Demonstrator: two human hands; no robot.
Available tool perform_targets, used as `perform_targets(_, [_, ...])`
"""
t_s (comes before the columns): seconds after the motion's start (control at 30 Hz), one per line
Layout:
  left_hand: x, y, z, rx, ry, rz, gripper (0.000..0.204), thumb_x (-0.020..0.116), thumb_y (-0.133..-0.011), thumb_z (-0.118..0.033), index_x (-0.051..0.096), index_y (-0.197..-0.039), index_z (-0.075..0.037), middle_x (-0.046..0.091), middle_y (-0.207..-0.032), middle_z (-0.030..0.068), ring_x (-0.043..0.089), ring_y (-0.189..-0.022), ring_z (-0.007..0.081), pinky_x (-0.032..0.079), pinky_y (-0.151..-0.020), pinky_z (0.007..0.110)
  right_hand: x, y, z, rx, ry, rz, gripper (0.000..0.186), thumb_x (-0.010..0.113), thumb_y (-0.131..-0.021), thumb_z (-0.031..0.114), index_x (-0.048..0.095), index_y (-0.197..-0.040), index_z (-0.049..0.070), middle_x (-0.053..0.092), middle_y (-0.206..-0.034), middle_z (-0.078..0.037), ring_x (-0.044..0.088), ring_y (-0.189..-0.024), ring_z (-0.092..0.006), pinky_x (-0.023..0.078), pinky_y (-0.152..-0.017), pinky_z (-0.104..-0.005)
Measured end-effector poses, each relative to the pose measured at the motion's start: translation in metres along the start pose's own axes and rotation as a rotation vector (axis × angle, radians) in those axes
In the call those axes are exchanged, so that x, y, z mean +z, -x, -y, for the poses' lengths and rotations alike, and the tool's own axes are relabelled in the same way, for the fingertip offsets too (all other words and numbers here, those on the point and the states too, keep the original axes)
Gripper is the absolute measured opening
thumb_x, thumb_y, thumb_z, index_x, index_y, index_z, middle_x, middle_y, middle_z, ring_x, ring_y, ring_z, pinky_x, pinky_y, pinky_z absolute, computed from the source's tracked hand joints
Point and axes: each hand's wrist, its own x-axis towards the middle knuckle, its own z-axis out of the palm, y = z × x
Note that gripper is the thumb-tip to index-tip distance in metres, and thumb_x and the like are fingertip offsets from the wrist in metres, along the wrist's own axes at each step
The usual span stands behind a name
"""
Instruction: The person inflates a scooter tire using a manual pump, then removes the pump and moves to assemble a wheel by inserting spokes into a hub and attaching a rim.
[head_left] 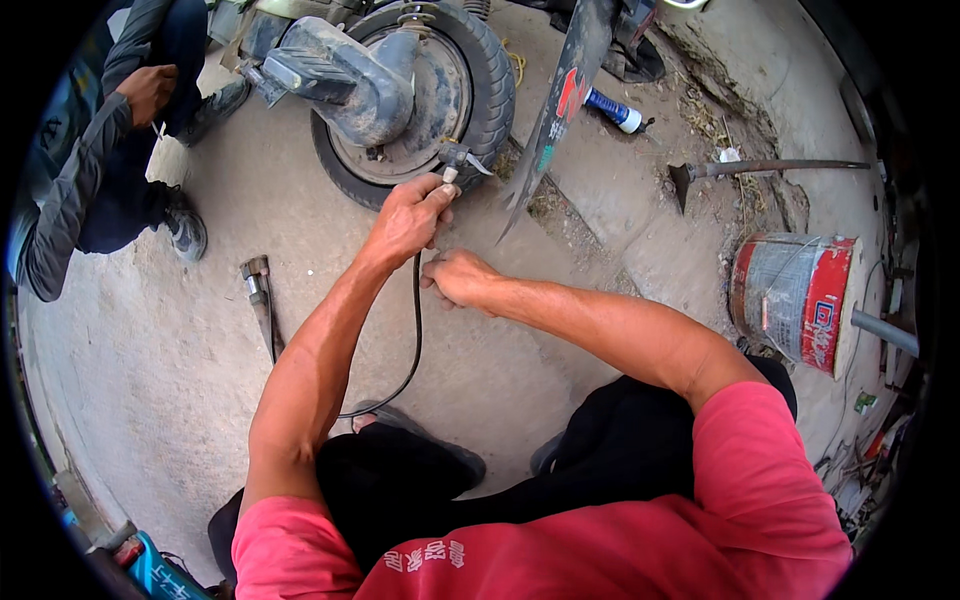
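My left hand [408, 218] is closed, with thumb and fingers pinched at a short pale fitting [450, 174]. A thin black hose [417, 320] hangs below this hand and curves down to my foot. Just beyond the fingertips is the lower rim of a dusty scooter wheel [490, 100], where a small lever [478, 163] sticks out. My right hand [463, 279] is lower and to the right, its fingers curled close to the hose. What lies inside those fingers, if anything, is hidden.
A dusty engine casing [385, 95] covers the wheel's left side. Another person's hand [148, 92] shows at upper left. On the ground lie an air tool [258, 290], a blue bottle [612, 110] and a long-handled pick [740, 170]. A red-and-grey bucket [790, 300] stands right.
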Motion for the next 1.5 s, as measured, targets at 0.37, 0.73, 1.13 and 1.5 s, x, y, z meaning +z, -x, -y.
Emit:
perform_targets(0.37, [0.034,-0.016,0.002,0.122,-0.313,-0.288,0.025,0.055,-0.096,-0.023,0.065,-0.096,0.0,0.065,-0.078,0.0165,0.064,-0.072,0.0258,0.051,-0.067,0.04,-0.034,0.067,0.065,-0.463,0.939,0.397,0.028,0.051,-0.09,0.019,0.067,-0.103,0.0,0.067,-0.097,-0.022,0.065,-0.093,-0.0385,0.051,-0.085,-0.0464])
perform_targets(0.73, [0.048,-0.022,0.006,-0.005,-0.072,-0.351,0.033,0.055,-0.093,-0.027,0.065,-0.102,0.003,0.067,-0.095,0.0297,0.064,-0.095,0.0459,0.048,-0.083,0.048,-0.128,0.049,0.14,-0.362,1.369,-0.514,0.025,0.059,-0.084,0.017,0.075,-0.097,0.003,0.072,-0.1,-0.02,0.071,-0.097,-0.0346,0.055,-0.083,-0.0449])
perform_targets(1.13, [0.044,-0.013,0.0,-0.011,0.089,-0.378,0.032,0.062,-0.089,-0.025,0.062,-0.102,0.005,0.069,-0.087,0.023,0.069,-0.086,0.0358,0.051,-0.078,0.043,-0.134,0.022,0.145,-0.292,1.49,-0.289,0.031,0.065,-0.085,0.026,0.074,-0.099,0.0,0.072,-0.101,-0.019,0.07,-0.097,-0.0351,0.055,-0.082,-0.0443])
perform_targets(1.5, [0.059,-0.016,-0.035,-0.04,-0.252,-0.53,0.073,0.081,-0.07,-0.049,0.053,-0.11,0.005,0.066,-0.106,0.0262,0.066,-0.1,0.0409,0.051,-0.084,0.048,-0.138,0.017,0.147,-0.203,1.354,-0.309,0.035,0.064,-0.081,0.028,0.074,-0.103,0.003,0.072,-0.105,-0.018,0.07,-0.099,-0.0355,0.054,-0.083,-0.0456])
